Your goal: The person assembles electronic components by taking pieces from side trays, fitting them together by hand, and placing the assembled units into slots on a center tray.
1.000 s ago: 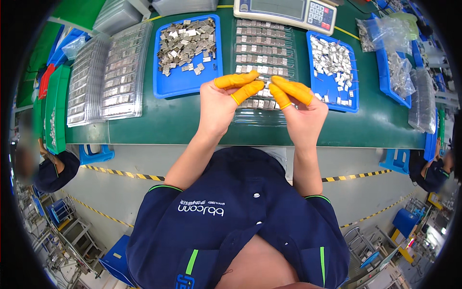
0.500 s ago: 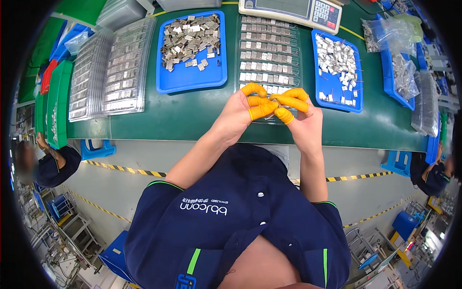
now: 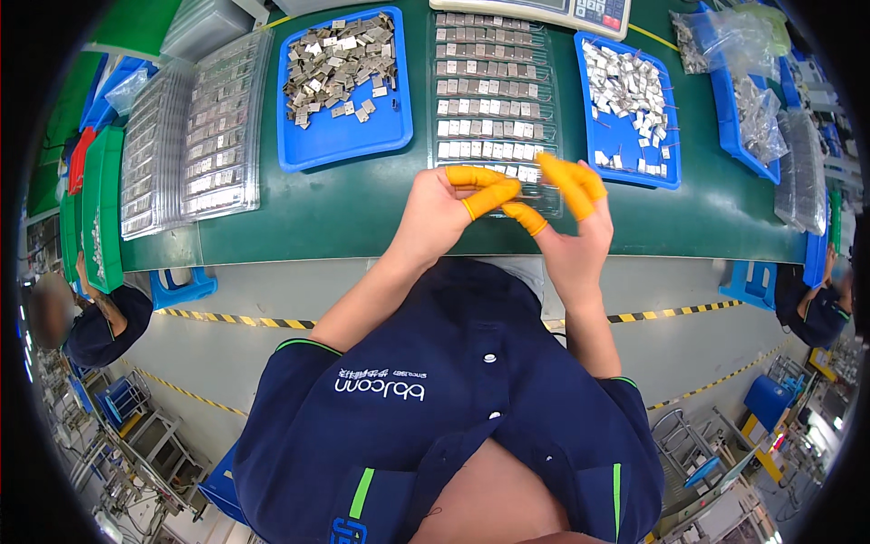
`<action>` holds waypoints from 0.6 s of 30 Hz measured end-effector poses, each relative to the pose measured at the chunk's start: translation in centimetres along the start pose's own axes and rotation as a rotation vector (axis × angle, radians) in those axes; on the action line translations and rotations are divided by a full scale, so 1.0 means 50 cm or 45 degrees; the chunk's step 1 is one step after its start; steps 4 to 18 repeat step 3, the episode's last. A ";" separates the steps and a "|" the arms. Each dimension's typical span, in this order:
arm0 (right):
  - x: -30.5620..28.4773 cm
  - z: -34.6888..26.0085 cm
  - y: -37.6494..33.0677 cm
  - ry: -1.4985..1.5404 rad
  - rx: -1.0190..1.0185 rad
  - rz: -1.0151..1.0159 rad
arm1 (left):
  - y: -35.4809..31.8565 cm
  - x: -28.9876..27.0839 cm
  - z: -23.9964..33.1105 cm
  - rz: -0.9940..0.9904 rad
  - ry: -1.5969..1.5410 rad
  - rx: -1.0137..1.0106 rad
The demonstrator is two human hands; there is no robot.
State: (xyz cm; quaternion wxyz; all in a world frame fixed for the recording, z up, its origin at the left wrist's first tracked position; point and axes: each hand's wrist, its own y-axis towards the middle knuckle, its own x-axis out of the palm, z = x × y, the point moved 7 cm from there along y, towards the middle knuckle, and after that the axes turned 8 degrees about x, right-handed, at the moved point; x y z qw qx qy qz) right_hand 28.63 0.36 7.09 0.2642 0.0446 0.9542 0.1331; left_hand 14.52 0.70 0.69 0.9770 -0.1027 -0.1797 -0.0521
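Observation:
My left hand wears yellow finger cots and is pinched shut at the fingertips; what lies between them is too small to make out. Close by on its right, my right hand is open, its yellow-covered fingers raised and spread from the thumb, slightly blurred. Both hands hover over the near end of a clear plastic tray lined with rows of small metal-and-white pieces. To the left, a blue tray holds a heap of small metallic rectangular pieces. On the right, another blue tray contains white pieces with thin leads.
Stacked clear trays of pieces stand at left beside green bins. A scale sits beyond the middle tray. Plastic bags and a blue bin lie at far right. Co-workers sit at both sides, near blue stools.
My right fingers have lifted and spread away from my left fingertips, where both hands were pinched together. My left hand stays pinched. The whole view has shifted slightly.

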 end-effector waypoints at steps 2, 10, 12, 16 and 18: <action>0.009 0.040 -0.005 0.198 0.185 -0.078 | 0.004 -0.008 -0.007 -0.002 0.004 -0.021; 0.016 0.072 -0.012 0.392 0.371 -0.156 | 0.004 -0.013 -0.014 -0.005 0.004 -0.044; 0.016 0.072 -0.012 0.392 0.371 -0.156 | 0.004 -0.013 -0.014 -0.005 0.004 -0.044; 0.016 0.072 -0.012 0.392 0.371 -0.156 | 0.004 -0.013 -0.014 -0.005 0.004 -0.044; 0.016 0.072 -0.012 0.392 0.371 -0.156 | 0.004 -0.013 -0.014 -0.005 0.004 -0.044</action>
